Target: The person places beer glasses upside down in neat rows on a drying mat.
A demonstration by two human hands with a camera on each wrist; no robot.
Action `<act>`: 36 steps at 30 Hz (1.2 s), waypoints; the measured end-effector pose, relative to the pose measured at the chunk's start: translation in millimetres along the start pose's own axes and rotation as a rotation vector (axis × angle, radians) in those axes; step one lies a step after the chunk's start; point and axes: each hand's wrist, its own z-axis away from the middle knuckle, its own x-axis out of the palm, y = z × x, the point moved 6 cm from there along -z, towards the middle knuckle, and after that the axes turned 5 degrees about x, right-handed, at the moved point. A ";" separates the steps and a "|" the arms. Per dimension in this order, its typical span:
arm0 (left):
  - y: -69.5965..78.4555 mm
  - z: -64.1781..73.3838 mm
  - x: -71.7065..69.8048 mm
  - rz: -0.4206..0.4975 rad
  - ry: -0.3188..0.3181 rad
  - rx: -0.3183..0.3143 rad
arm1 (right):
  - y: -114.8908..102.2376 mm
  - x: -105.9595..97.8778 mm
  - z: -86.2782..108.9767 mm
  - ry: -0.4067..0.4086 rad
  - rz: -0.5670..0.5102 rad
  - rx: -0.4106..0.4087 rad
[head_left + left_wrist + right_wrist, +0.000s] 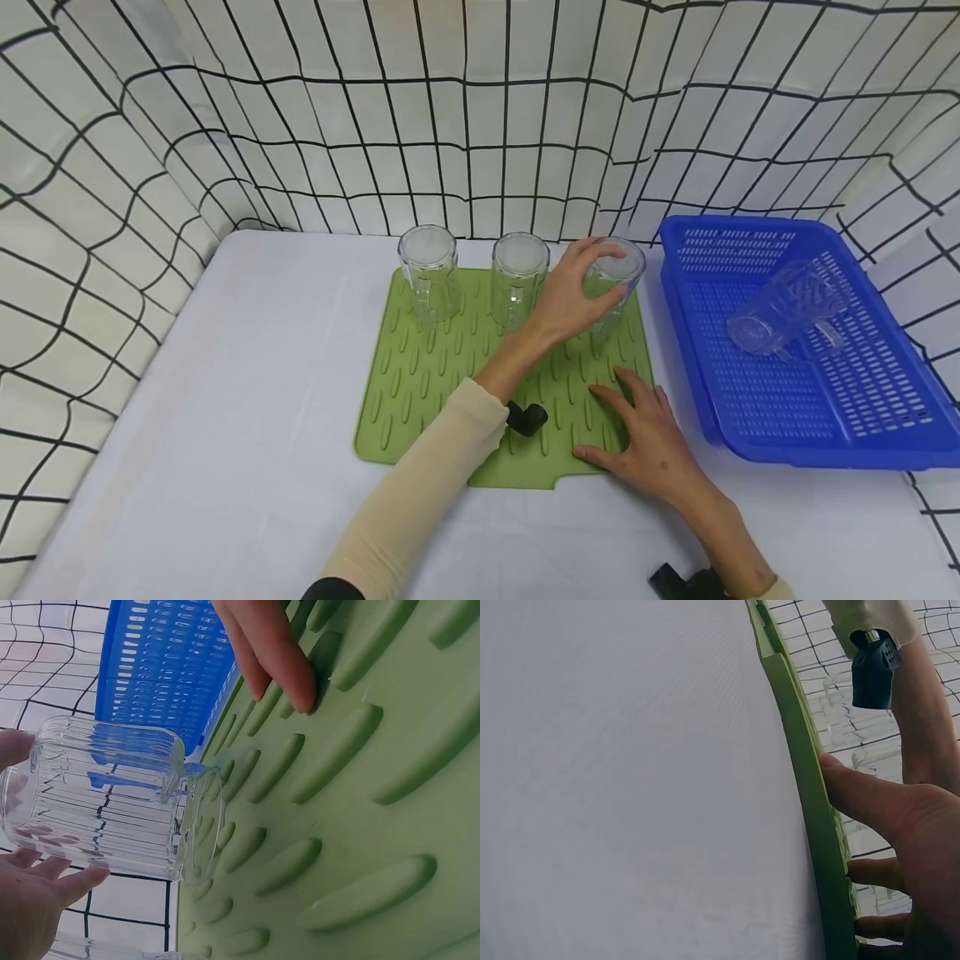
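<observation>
Three clear glass mugs stand upside down in a row along the far side of a green ridged drying mat [442, 392]. My left hand [567, 297] holds the right-hand glass mug [628, 267] near its upturned base, thumb on one side and fingers on the other. In the left wrist view, that mug's rim is down at the mat. The middle glass mug [519, 271] is beside my left hand, and the left glass mug [429, 271] is farther along. My right hand [651, 443] rests spread at the mat's near right part, its fingertips touching the mat.
A blue plastic basket [693, 367] stands to the right of the mat, with another glass mug [783, 308] lying on its side inside. Black wire grid [465, 146] surrounds the white-covered table [247, 400] at the back and sides.
</observation>
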 end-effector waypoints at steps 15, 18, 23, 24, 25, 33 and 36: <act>9.8 2.6 -3.7 -0.043 0.023 0.015 | -1.6 -0.8 0.6 -0.003 0.007 0.007; 14.1 3.4 -5.1 -0.069 0.025 0.020 | -2.0 -0.8 0.2 -0.005 0.007 0.008; 23.8 6.5 -8.3 -0.102 0.016 0.034 | -2.0 -1.1 -0.1 -0.008 0.008 0.015; 26.0 7.2 -9.2 -0.109 0.014 0.041 | -2.1 -1.2 0.0 -0.007 0.008 0.014; 28.3 7.9 -10.3 -0.116 0.012 0.048 | -2.3 -1.4 0.1 -0.007 0.007 0.014; 49.1 13.9 -22.6 -0.135 0.064 0.166 | -3.0 -2.0 0.3 -0.001 0.002 0.004; 54.7 17.0 -28.2 -0.123 0.093 0.191 | -2.5 -2.1 -0.1 0.002 0.004 0.000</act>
